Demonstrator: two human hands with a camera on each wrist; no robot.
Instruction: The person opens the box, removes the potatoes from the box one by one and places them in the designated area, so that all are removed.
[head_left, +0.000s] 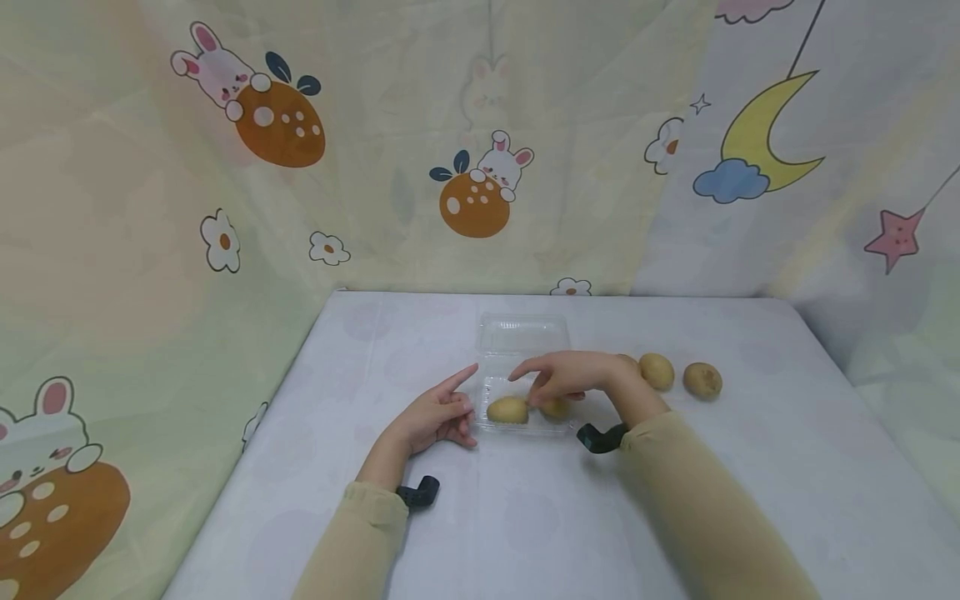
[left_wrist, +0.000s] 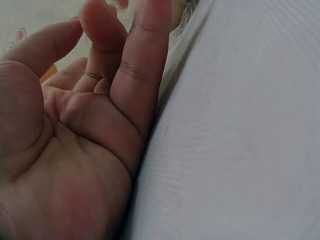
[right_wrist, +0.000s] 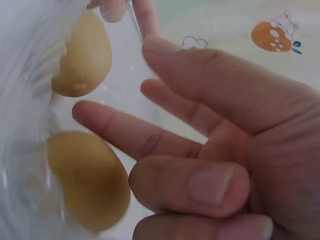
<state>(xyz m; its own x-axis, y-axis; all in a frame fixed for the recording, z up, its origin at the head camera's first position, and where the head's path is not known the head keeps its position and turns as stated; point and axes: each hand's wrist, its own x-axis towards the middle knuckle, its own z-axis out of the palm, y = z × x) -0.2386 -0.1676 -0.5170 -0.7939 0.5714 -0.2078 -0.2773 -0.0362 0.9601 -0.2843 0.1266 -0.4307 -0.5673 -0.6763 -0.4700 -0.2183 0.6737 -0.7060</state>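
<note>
A clear plastic clamshell box lies with its lid folded back on the white-covered table. Two potatoes are in its base: one potato on the left, another potato on the right, partly covered by my right hand. That hand hovers over the base with some fingers stretched and others bent; in the right wrist view, nothing sits between thumb and fingers, and both potatoes show behind the clear wall. My left hand rests beside the box's left edge, index finger pointing forward, the other fingers loosely bent, holding nothing.
To the right of the box lie a potato and a farther potato, with one more partly hidden behind my right wrist. A printed cloth hangs behind the table. Each wrist wears a black camera mount.
</note>
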